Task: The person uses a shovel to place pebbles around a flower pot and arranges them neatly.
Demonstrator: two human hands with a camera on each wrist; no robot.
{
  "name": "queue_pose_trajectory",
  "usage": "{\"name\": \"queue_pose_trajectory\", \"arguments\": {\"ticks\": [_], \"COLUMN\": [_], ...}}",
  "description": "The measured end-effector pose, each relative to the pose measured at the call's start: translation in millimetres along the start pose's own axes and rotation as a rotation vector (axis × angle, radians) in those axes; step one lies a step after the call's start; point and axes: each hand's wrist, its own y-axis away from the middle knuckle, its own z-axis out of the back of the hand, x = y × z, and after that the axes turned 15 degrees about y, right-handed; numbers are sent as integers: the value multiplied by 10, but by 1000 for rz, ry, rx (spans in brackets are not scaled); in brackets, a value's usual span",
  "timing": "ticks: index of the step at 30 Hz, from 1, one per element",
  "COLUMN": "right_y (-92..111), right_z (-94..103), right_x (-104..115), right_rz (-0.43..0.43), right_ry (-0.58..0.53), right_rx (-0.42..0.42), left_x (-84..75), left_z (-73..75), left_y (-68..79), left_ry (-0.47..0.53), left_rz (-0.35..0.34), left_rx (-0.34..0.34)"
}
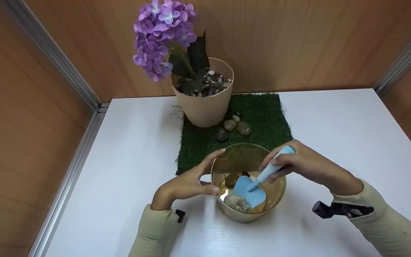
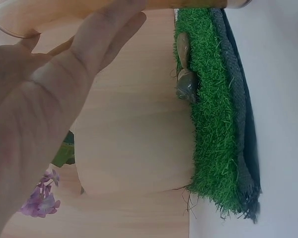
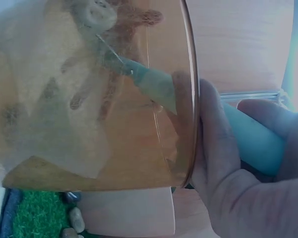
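Observation:
An amber see-through bowl (image 1: pixel 249 216) stands on the white table, holding a pale stone (image 1: pixel 234 202), a darker stone (image 1: pixel 231 180) and other small pieces. My left hand (image 1: pixel 187 182) rests against its left side, thumb at the rim and straight fingers spread along the wall, also seen in the left wrist view. My right hand (image 1: pixel 294 162) grips the handle of a light-blue trowel (image 1: pixel 250 191), whose blade is down inside the bowl beside the pale stone. In the right wrist view the trowel handle (image 3: pixel 253 141) shows between the fingers, with the blade blurred through the bowl wall.
Behind the bowl lies a green turf mat (image 1: pixel 262 117) with several stones (image 1: pixel 244 128) on it. A beige pot (image 1: pixel 205 107) with purple flowers (image 1: pixel 162 35) stands at its back left. Wooden panels (image 1: pixel 298 46) close off the back and sides.

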Motion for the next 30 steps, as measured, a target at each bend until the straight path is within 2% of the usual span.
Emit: {"name": "queue_pose_trajectory", "arguments": {"ticks": [6, 13, 19, 23, 30], "right_y": [31, 52, 63, 77, 94], "right_z": [27, 34, 26, 30, 51], "right_x": [-32, -64, -77, -95, -138], "right_rz": [33, 1, -9, 8, 21], "right_ry": [-69, -163, -194, -226, -277], "right_rx": [-2, -38, -55, -55, -55], "left_x": [6, 11, 10, 6, 8], "left_z": [-5, -2, -4, -11, -16], "left_y": [-1, -1, -3, -3, -4], "left_ry": [13, 28, 25, 55, 43], "left_rz": [-1, -9, -4, 10, 18], "left_rx": [-2, 7, 0, -7, -14]}}
